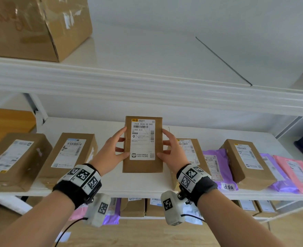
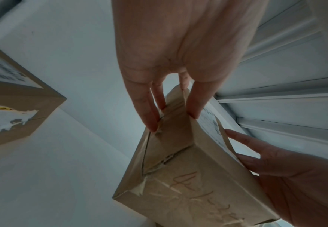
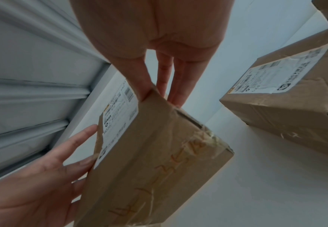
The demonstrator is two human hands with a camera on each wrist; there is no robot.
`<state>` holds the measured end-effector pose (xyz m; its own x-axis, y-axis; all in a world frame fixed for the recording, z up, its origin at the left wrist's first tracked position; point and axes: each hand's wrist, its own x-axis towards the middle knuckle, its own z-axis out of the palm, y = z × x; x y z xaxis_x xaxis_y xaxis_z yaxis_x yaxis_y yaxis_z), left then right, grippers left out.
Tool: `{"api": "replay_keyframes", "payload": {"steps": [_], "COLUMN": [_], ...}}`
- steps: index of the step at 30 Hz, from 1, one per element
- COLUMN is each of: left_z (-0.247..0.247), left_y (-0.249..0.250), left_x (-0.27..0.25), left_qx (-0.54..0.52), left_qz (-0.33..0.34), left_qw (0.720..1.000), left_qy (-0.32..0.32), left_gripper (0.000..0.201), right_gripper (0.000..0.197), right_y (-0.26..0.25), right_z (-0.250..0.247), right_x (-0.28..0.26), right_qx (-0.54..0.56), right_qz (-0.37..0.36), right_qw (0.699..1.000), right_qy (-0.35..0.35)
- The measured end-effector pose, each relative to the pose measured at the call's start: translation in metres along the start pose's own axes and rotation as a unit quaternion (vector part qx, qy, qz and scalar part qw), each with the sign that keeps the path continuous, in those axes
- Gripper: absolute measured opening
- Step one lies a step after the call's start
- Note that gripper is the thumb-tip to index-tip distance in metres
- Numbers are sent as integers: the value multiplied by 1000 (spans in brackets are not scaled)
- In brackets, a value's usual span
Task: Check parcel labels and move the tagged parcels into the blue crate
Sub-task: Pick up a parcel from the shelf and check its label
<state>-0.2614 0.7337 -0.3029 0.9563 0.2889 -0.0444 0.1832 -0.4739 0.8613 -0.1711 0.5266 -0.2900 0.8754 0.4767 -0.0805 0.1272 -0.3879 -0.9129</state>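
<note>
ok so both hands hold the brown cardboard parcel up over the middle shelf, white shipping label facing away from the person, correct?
Not quite. The white shipping label faces the person: the head view reads it straight on. The rest holds: left hand and right hand hold the brown cardboard parcel by its sides, above the white middle shelf.

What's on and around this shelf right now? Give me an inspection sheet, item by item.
Surface: white shelf, middle tier.
Job's things: brown parcel held up, label facing the camera; handwriting on its bottom face.
Clutter: brown boxes, purple mailers and a pink mailer lie flat.
Grippers: left hand and right hand grip the parcel's sides.
Cables: black wrist-camera cable.
Surroundings: large carton on the upper shelf; more parcels below; blue crate not identifiable.
</note>
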Motion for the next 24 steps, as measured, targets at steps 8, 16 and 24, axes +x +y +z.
{"api": "replay_keyframes", "payload": {"steps": [8, 16, 24], "left_z": [4, -1, -4], "left_y": [-6, -19, -34], "left_x": [-1, -5, -4], "left_qx": [12, 11, -3], "left_qz": [-25, -44, -87], "left_qw": [1000, 999, 996], "left_qy": [2, -26, -35], "left_gripper": [79, 95, 102], "right_gripper": [69, 84, 85], "right_y": [6, 9, 18], "right_z": [9, 24, 40], "right_x": [3, 5, 11], "right_qx": [-1, 4, -21], "right_qz": [26, 47, 47], "right_qw": [999, 998, 995], "right_qy": [-19, -51, -90]}}
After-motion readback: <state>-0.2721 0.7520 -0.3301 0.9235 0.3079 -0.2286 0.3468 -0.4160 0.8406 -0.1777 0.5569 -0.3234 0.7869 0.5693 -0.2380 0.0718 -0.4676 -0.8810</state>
